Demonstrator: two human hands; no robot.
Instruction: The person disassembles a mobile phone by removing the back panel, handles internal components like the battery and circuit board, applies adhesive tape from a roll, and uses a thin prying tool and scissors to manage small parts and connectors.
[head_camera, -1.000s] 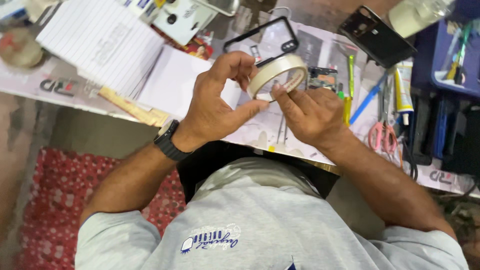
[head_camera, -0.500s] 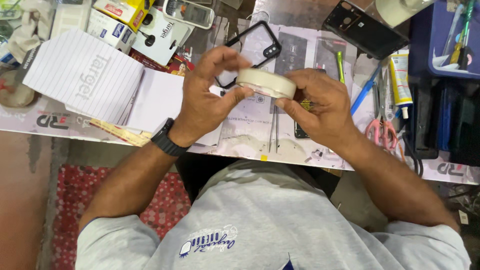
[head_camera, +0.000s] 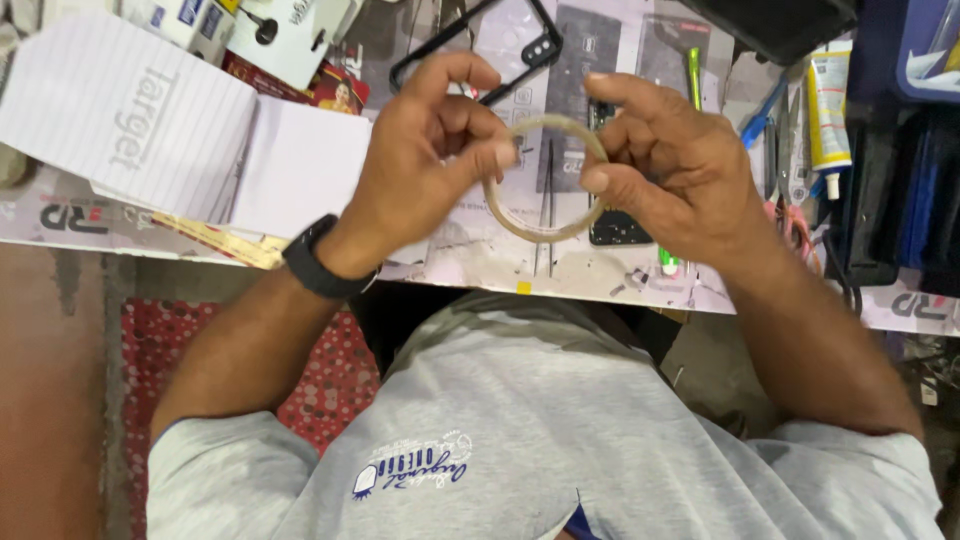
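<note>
Both hands are raised above the workbench (head_camera: 470, 262), palms turned inward. The left hand (head_camera: 425, 165) curls, its thumb and fingers pinching the left edge of a roll of tape (head_camera: 545, 178) — a thin, pale beige ring seen edge-on. The right hand (head_camera: 665, 165) pinches the opposite edge between thumb and forefinger. A black watch (head_camera: 318, 262) bands the left wrist. Below the ring lie slim metal tweezers (head_camera: 547, 205) and a dark opened phone (head_camera: 620, 222) — flat, glossy.

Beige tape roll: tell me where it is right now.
In the head view, the thin beige ring-shaped tape roll is held centre frame between the left hand and right hand, above metal tweezers.
</note>
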